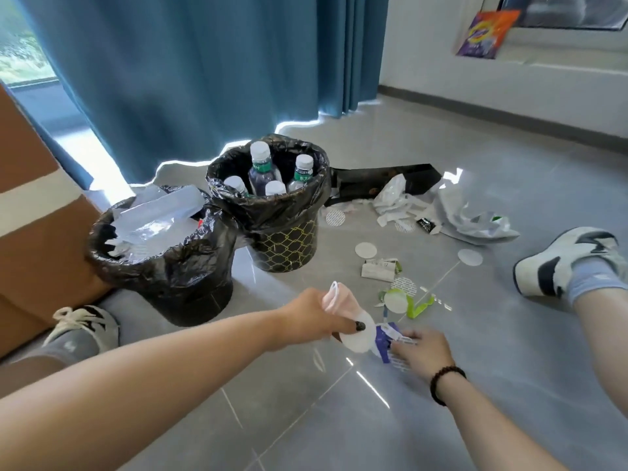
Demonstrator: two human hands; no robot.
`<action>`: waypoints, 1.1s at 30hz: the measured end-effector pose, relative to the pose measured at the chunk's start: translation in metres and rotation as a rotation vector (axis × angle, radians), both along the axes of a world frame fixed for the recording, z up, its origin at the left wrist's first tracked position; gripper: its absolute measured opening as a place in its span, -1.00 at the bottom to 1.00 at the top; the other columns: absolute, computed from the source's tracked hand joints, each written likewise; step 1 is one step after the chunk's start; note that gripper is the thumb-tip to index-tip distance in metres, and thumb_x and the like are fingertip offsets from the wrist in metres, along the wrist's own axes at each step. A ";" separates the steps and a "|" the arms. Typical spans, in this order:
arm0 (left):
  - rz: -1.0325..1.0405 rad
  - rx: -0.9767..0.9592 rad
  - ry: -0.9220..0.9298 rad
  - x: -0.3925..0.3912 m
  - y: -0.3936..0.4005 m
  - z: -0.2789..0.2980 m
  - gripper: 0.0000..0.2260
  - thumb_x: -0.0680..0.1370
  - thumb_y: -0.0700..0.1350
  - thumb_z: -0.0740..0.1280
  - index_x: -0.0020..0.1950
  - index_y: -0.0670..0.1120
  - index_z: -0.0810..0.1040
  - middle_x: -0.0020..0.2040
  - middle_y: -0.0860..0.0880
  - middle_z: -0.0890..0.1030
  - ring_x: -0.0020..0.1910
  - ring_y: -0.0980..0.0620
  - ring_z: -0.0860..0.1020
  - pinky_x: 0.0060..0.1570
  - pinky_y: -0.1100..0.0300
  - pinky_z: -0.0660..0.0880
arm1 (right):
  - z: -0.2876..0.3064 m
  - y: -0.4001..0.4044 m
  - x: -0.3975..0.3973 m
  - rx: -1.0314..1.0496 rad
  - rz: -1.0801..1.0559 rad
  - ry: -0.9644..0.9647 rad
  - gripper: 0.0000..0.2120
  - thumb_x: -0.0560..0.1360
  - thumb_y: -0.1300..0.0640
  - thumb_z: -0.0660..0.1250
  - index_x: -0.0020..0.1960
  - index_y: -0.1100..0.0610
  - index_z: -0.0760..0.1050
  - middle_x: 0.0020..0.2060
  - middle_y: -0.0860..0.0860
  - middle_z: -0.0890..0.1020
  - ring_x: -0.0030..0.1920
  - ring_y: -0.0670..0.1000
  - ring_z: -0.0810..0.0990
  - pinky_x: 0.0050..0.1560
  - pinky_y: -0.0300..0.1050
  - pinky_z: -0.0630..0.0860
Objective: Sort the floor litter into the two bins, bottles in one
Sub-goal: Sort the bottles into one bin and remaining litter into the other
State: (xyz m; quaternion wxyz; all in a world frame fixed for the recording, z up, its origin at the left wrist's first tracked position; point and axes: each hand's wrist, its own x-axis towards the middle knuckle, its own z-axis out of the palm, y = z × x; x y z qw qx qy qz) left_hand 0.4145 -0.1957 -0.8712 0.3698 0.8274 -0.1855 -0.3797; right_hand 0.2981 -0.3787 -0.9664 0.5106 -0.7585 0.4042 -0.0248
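**Scraps being gathered, bottles already binned**

Left hand (314,317) is pinching a pink wrapper (334,297) and a white disc (355,338), grip curled round both. Right hand (419,348) is closing its fingers on a purple-and-white packet (385,341) lying on the floor (509,385).

Bottles (261,168) are standing in the patterned bin (289,239); the scrap bin (163,266) is sitting just beside it, near the person's left shoe.

Best approach, likely: lifting the packet cleanly, then dropping everything into the scrap bin together.

Bottle labels are showing green Chinese characters, not fully readable.
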 end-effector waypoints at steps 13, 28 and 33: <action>0.377 -0.174 -0.142 0.045 0.122 0.077 -0.74 0.50 -0.18 0.40 0.18 -0.14 0.50 -0.11 -0.11 0.65 -0.39 0.16 0.63 -0.38 0.30 0.50 | 0.105 0.050 0.051 -0.460 0.606 0.122 -0.91 0.36 0.17 0.41 -0.30 0.02 0.59 -0.33 -0.02 0.61 -0.21 -0.01 0.57 -0.32 -0.30 0.40; 0.322 0.243 -0.670 0.169 0.208 0.122 -0.91 0.45 -0.20 0.45 -0.20 -0.16 0.56 -0.15 -0.13 0.60 -0.25 -0.06 0.55 -0.22 0.14 0.51 | 0.232 0.143 0.243 -0.875 1.040 -0.023 -0.95 0.40 0.17 0.39 -0.15 0.12 0.61 -0.25 0.03 0.60 -0.16 0.03 0.55 -0.18 -0.20 0.48; 0.229 0.380 -0.619 0.186 0.218 0.129 -0.76 0.46 -0.08 0.48 -0.29 -0.03 0.45 -0.34 -0.01 0.54 -0.43 0.11 0.47 -0.44 0.30 0.38 | 0.240 0.161 0.279 -0.868 1.114 -0.119 -0.85 0.38 0.16 0.38 -0.34 0.02 0.51 -0.42 -0.08 0.49 -0.25 -0.01 0.48 -0.21 -0.19 0.46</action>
